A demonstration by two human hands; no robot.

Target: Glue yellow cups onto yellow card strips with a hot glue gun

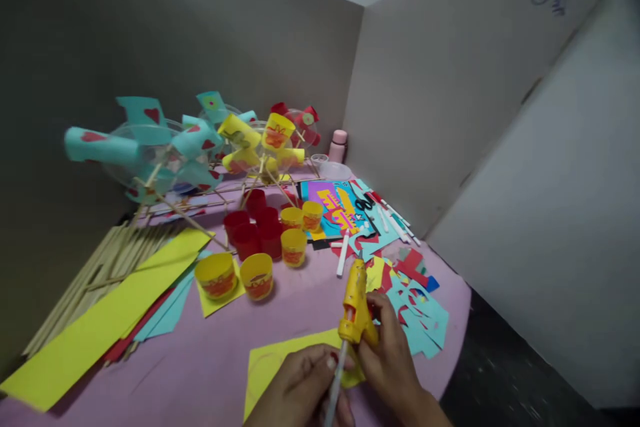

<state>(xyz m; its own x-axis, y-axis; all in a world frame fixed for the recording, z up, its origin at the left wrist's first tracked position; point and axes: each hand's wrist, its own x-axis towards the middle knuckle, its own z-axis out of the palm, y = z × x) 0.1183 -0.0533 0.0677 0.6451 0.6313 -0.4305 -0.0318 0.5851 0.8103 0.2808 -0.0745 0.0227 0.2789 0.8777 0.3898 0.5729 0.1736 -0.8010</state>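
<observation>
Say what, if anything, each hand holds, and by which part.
The right hand holds the yellow plastic glue gun by its handle. The left hand is at the translucent glue stick protruding from the gun's rear; whether it grips that is unclear.

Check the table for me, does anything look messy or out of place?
Mostly the litter beside the right hand: cut paper scraps lie in a loose, overlapping heap, unlike the grouped red cups. One white marker also lies apart from the other markers. Nothing looks spilled or broken.
</observation>
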